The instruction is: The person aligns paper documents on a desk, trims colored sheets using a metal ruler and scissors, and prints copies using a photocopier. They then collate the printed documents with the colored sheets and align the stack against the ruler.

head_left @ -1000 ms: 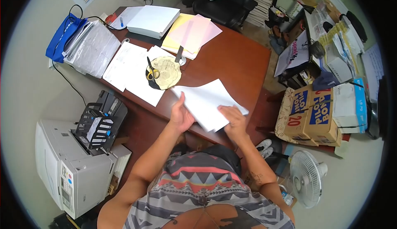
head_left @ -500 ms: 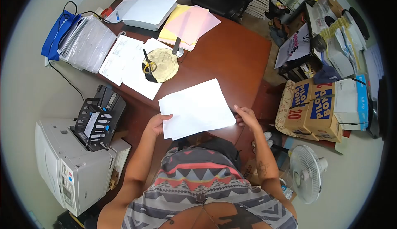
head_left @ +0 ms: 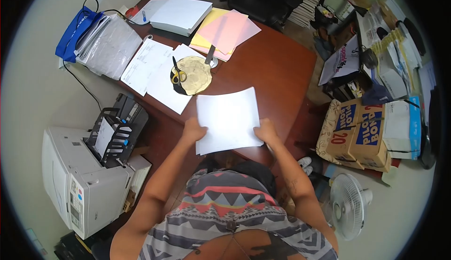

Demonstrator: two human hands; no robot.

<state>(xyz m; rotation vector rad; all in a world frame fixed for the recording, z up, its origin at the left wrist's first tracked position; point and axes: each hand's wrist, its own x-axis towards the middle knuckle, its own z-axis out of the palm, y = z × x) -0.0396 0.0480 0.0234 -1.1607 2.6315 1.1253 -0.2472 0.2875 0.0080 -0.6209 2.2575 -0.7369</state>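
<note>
A stack of white paper is held between my two hands over the desk's near edge, its sheets nearly lined up. My left hand grips the left side, thumb on top. On the right side, my right hand is closed on the stack in the same way; the fingers beneath are hidden. Beyond the stack lies a round cream-coloured mat, with yellow-and-black scissors on its left part. A ruler-like metal strip rests near its upper right.
Pink sheets and a thick white paper stack lie at the desk's far side. Printed sheets are at left. A printer stands lower left; cardboard boxes and a fan stand at right.
The paper stack has turned from tilted to nearly square with me. Its sheets sit more evenly, and my right hand has moved left and now grips its side. The view has shifted slightly.
</note>
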